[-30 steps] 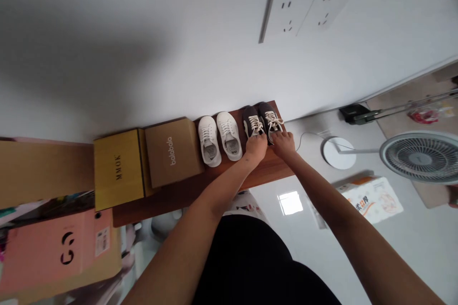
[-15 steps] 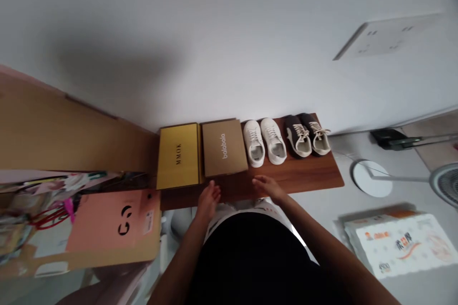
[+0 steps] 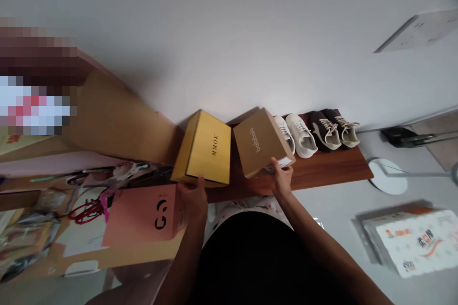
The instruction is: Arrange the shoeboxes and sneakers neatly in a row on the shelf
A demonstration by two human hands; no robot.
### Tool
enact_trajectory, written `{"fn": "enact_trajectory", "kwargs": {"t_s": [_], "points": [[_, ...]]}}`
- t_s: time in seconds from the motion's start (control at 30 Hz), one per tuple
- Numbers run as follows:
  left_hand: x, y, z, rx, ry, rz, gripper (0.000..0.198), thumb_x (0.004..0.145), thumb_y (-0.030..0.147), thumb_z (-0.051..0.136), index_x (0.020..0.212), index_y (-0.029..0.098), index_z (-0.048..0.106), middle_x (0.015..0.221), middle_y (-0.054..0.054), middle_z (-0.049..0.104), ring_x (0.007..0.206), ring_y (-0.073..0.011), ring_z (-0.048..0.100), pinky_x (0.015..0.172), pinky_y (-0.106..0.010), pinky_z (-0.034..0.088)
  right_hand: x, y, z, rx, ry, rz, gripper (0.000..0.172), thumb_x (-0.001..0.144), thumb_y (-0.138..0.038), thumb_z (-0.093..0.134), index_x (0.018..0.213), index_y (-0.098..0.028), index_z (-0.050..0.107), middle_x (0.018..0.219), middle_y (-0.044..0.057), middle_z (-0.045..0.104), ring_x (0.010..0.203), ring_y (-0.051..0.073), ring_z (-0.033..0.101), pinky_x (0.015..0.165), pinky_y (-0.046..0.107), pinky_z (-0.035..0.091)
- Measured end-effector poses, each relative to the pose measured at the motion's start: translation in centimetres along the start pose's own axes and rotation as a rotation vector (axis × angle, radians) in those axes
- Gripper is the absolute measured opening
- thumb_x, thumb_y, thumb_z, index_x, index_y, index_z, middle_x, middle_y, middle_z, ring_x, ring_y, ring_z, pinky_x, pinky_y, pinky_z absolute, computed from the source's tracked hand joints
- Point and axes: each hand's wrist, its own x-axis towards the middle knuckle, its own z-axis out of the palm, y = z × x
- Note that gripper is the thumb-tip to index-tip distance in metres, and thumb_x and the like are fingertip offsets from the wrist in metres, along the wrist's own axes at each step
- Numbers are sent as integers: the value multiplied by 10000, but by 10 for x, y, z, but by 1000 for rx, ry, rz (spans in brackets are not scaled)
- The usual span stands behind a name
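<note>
My left hand [image 3: 195, 195] grips the near edge of a yellow shoebox [image 3: 211, 150] marked MMOK, thumb on its lid. The box is tilted, its left side showing. My right hand [image 3: 282, 176] holds the near right corner of a brown shoebox [image 3: 257, 143] marked balabala, beside a white label. That box is raised and turned, partly covering the left shoe of a white sneaker pair [image 3: 301, 136]. A pair of dark sneakers [image 3: 325, 129] with pale laces stands further right. All are over or on a reddish-brown wooden board [image 3: 322, 169] along the wall.
At left lies a pink box [image 3: 139, 214] on a cardboard carton, near red cord [image 3: 86, 212] and clutter. A large brown cardboard panel [image 3: 114, 114] rises behind. On the right are a round white base [image 3: 390, 176] and a white printed pack [image 3: 418, 243]. A blurred patch covers the far left.
Both hands have taken hold of the shoeboxes, left on the yellow, right on the brown. The boxes have been lifted and tilted, with a gap between them. The view has shifted left.
</note>
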Motion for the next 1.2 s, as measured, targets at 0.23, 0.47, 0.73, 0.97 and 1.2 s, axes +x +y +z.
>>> {"fn": "enact_trajectory", "kwargs": {"t_s": [0.23,0.47,0.73,0.97,1.2], "points": [[-8,-26,7,830,-648,640,215,922,217,518,1081,216,663,1125,-146,643,1140,-300,588,1079,-455,414,-33,4,6,-878,-555,-589,172,888,-273,601,1054,-231,609,1082,114,651,1084,263,607,958,370,496],[-4,-53,26,1106,-885,744,480,903,169,481,1379,179,543,1393,-145,547,1243,-291,526,1108,-418,378,-13,20,19,-1424,-747,-525,222,941,-137,506,1090,-212,652,1132,117,683,1051,228,627,867,281,464],[-34,-41,20,1150,-794,574,584,842,178,576,1423,145,520,1446,-203,527,1318,-355,505,1130,-505,354,-5,12,0,-1265,-705,-516,293,938,-163,522,1203,-199,641,1208,119,678,1122,240,617,988,338,473],[-110,1,117,532,-993,471,442,876,198,538,1310,179,620,1270,-145,662,1117,-241,670,1015,-385,512,71,-48,-89,-1182,-330,-374,447,949,-216,476,1387,-151,534,1365,186,581,1224,288,596,994,387,506],[-173,83,345,814,-738,340,384,939,99,390,1233,77,637,1236,-246,662,1178,-319,647,1004,-420,485,180,-88,-69,-1438,-518,18,294,972,-194,464,1187,-145,658,1107,177,711,1065,253,688,899,337,508]]}}
